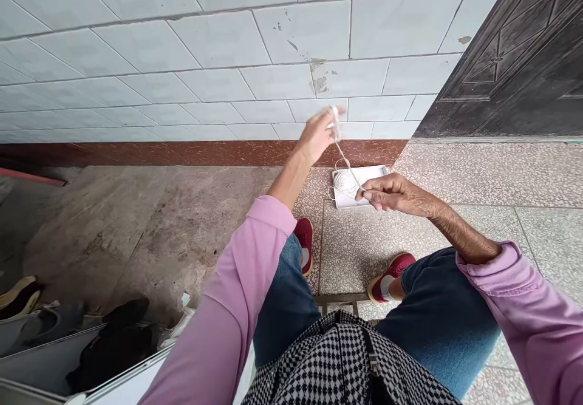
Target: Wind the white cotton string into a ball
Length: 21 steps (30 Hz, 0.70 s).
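My left hand (319, 133) is raised near the wall, somewhat blurred, with white string (336, 127) looped about its fingers. From there a strand runs down to my right hand (394, 193), where thumb and forefinger pinch it. Under the strand, a shallow white box (364, 174) sits on the floor. Inside lies a loose coil of white string (345, 181), with some loops hanging over the left side. Part of the box's right side is hidden behind my right hand.
A tiled wall (218, 40) with a red-brown base strip (182, 153) rises ahead. At right stands a dark panelled door (510, 65). Shoes (20, 296) and a rack (50, 344) are at lower left. My red shoes (387, 276) flank the floor near the box.
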{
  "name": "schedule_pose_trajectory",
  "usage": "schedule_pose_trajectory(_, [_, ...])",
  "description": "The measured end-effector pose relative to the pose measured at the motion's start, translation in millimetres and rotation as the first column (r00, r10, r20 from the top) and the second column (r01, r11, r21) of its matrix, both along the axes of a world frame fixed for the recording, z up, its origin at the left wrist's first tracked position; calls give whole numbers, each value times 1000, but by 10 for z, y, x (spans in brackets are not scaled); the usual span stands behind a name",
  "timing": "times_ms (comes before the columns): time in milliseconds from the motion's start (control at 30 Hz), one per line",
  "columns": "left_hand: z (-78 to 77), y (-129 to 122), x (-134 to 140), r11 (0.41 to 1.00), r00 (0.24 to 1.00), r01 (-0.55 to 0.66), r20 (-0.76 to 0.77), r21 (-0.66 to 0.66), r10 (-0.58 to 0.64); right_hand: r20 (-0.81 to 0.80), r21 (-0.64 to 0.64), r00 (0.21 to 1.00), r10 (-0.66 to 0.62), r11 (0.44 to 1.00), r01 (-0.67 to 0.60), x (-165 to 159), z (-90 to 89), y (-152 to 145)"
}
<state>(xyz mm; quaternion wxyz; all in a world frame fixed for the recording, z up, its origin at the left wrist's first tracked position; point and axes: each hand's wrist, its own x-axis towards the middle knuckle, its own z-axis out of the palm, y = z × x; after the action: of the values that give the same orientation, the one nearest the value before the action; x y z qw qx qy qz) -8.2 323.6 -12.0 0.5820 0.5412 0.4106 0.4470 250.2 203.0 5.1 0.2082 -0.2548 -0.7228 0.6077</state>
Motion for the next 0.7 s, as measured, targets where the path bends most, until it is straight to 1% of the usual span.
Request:
schedule_pose_trajectory(33, [-18,-71,51,997,994,72,-82,-1,-72,-20,0,1000,-22,1000,22,17,48,-10])
schedule_pose_trajectory(67, [-35,-151,110,987,974,163,-157,-8,-163,-41,1,996,-74,997,74,50,89,-6])
schedule_pose_trajectory(100, [-50,-234,172,963,940,267,-213,-23,-266,-60,6,986,-154,988,155,98,118,13])
schedule_pose_trajectory(133, [-61,-315,232,927,896,372,-243,-46,-372,-77,15,965,-250,968,251,158,131,44])
schedule_pose_trajectory(167, [-68,-390,287,879,846,470,-246,-74,-473,-93,28,933,-348,936,352,227,126,86])
schedule_pose_trajectory(233, [-66,-515,375,772,751,621,-179,-135,-636,-110,57,855,-507,856,514,367,60,188])
schedule_pose_trajectory(300, [-38,-604,442,684,689,707,-48,-180,-724,-91,70,805,-586,803,592,479,-58,284])
schedule_pose_trajectory(333, [-14,-635,470,655,672,731,30,-190,-740,-67,66,798,-599,795,603,514,-125,321])
schedule_pose_trajectory(400, [56,-667,514,624,650,760,174,-185,-740,-5,46,814,-581,813,581,536,-247,366])
schedule_pose_trajectory(467, [151,-654,534,626,639,766,266,-146,-721,53,33,849,-525,851,524,502,-332,376])
schedule_pose_trajectory(500, [204,-630,531,646,648,754,292,-115,-704,78,38,868,-490,871,489,471,-358,373])
schedule_pose_trajectory(533, [254,-596,518,679,666,730,307,-79,-680,100,49,885,-456,890,453,433,-373,367])
schedule_pose_trajectory(600, [336,-503,465,767,730,641,315,-8,-607,133,71,912,-387,922,381,347,-377,350])
schedule_pose_trajectory(667, [370,-394,386,854,814,519,285,35,-506,161,62,942,-295,955,289,251,-355,324])
schedule_pose_trajectory(700, [363,-340,343,886,854,461,253,41,-456,173,45,957,-234,972,229,199,-336,304])
